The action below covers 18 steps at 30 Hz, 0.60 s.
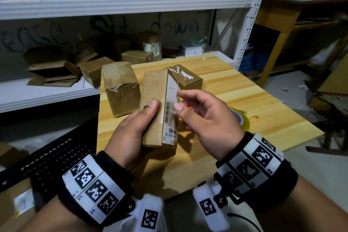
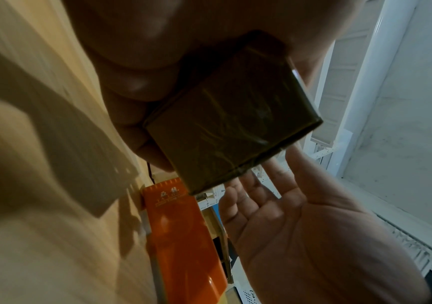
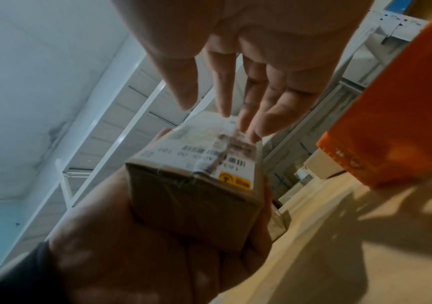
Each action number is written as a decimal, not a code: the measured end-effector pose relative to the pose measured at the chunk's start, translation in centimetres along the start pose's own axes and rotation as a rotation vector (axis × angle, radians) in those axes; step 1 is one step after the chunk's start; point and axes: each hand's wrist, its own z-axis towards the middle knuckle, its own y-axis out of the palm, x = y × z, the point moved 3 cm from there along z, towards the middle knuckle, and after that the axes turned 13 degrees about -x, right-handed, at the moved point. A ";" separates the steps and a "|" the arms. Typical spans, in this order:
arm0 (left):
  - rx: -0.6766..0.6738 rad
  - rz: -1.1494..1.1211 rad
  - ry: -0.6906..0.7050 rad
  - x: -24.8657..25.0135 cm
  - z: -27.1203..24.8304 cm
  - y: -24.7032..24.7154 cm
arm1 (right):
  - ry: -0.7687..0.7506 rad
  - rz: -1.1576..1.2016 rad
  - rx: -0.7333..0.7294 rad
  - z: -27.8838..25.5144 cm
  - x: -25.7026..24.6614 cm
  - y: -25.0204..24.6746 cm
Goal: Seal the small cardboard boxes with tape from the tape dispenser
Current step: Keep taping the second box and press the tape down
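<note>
The head view looks down from above; both wrist views look up from close below, sharing the hand-held brown cardboard box (image 1: 157, 107) and orange plastic tape dispenser (image 2: 181, 230).

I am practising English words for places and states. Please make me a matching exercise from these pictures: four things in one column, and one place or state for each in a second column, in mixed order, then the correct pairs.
Things
1. labelled box
2. right hand
3. tape dispenser
4. two other boxes

Places or states
A. orange, lying on the wooden table
B. held up in the left hand
C. standing on the table, already taped
D. fingers straight, touching the box's white label

Pairs: 1-B, 2-D, 3-A, 4-C
</note>
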 end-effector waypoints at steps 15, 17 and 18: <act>0.129 0.079 -0.033 -0.1 -0.3 0.5 | -0.004 0.244 0.033 1.0 3.0 1.7; 0.140 0.084 -0.016 -0.2 -0.2 0.4 | 0.006 0.241 0.022 1.2 3.3 1.7; 0.149 0.077 -0.012 -0.2 -0.2 0.4 | 0.007 0.237 0.019 1.2 3.3 1.8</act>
